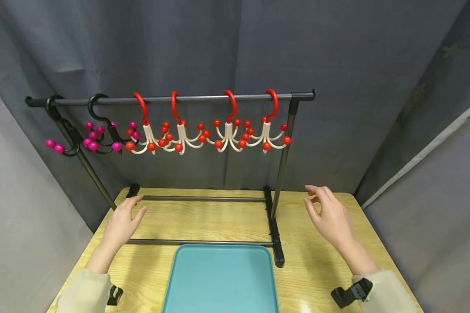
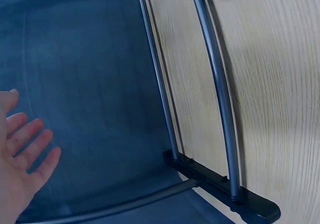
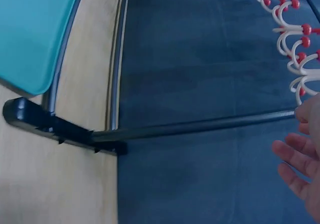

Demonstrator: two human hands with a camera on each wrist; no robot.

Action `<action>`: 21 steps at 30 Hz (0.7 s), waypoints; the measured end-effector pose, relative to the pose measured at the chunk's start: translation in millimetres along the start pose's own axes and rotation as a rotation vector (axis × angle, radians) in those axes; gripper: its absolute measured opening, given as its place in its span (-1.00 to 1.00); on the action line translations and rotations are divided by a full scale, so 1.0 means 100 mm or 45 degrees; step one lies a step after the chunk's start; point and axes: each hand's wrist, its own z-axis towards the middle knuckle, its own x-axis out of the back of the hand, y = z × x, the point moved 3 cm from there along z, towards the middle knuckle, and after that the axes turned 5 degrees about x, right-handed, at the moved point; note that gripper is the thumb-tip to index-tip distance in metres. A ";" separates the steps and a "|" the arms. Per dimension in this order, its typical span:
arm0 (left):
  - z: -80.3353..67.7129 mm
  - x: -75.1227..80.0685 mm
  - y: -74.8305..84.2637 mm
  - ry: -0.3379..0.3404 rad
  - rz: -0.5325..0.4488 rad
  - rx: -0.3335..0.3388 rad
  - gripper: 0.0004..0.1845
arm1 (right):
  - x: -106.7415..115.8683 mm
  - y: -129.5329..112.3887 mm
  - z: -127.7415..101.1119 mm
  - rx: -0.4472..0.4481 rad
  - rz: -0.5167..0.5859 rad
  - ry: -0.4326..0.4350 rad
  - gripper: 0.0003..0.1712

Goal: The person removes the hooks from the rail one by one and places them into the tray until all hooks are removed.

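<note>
A post stands between the right hand and the hanging hooks; below them, a gap reaches the lower bars.

A light wood-grain table carries a dark rack and, just beside it, a turquoise tray.

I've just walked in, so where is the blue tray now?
In the head view, the blue tray lies bottom centre on the table, at the near side of the rack.
</note>
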 end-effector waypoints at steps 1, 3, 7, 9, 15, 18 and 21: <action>0.03 0.02 -0.03 0.015 -0.026 0.018 -0.52 | 0.01 -0.02 0.04 0.002 0.008 0.007 -0.63; 0.07 0.06 -0.08 0.052 -0.073 0.055 -0.56 | 0.02 -0.05 0.12 0.001 0.028 0.026 -0.65; 0.17 0.16 -0.18 0.182 -0.135 0.169 -0.66 | 0.06 -0.13 0.28 0.002 0.070 0.061 -0.72; 0.21 0.23 -0.25 0.249 -0.162 0.270 -0.68 | 0.07 -0.17 0.36 0.006 0.100 0.072 -0.75; 0.28 0.33 -0.53 0.365 -0.327 0.652 -0.67 | 0.07 -0.28 0.54 0.013 0.179 0.115 -0.81; 0.28 0.32 -0.63 0.411 -0.397 0.744 -0.66 | 0.07 -0.34 0.61 0.017 0.203 0.143 -0.83; 0.30 0.33 -0.69 0.466 -0.460 0.778 -0.65 | 0.07 -0.39 0.70 0.025 0.215 0.173 -0.85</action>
